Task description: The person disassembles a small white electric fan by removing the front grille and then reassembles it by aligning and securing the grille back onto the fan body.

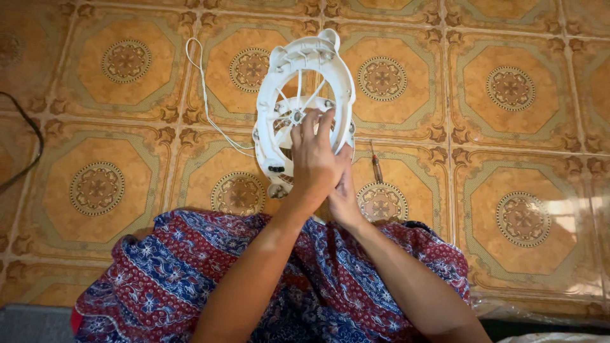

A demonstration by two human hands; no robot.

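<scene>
A white round plastic fan housing [304,70] with ribs and an open middle is held upright above the tiled floor. My left hand [314,159] lies over its lower middle, fingers on the ribs near a small metal hub [296,116]. My right hand [345,194] is under the left one and grips the housing's lower right rim; most of it is hidden. A thin white cord [204,95] runs from the housing's left side and loops up across the floor.
A screwdriver [376,166] lies on the orange patterned floor tiles [521,95] just right of the housing. A dark cable [28,136] curves along the left edge. My lap, covered in blue and red patterned cloth [165,279], fills the bottom.
</scene>
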